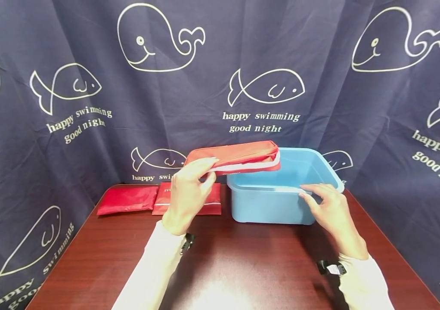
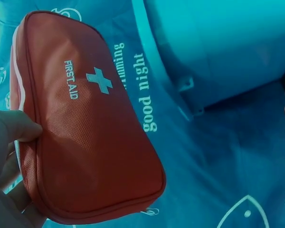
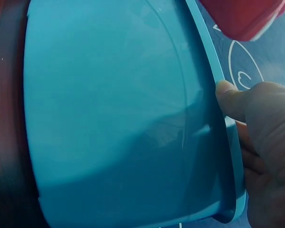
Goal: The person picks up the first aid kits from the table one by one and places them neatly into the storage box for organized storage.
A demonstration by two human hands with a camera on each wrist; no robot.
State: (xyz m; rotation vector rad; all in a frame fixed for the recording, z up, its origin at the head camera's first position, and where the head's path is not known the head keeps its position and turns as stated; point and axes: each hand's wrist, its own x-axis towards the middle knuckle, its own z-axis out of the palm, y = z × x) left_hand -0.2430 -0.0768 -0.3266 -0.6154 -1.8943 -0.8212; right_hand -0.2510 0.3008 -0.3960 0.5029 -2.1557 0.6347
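Currently left hand (image 1: 189,191) pinches one edge of red first-aid pouch (image 2: 90,128), thumb on the printed face, fingers behind; grip closed on it. Pouch is off the table (image 1: 243,258), left of blue bin (image 1: 270,207), its right end overlapping the bin's left rim in head view; can't tell if it's over the opening. Right hand (image 1: 330,207) grips the bin's near rim toward its right corner, thumb outside, fingers inside. Left of bin, on table: red packet with pale stripe (image 1: 160,199), then plain red packet (image 1: 127,200) farther left. Behind bin: navy curtain (image 1: 212,26), white fish and whale prints.
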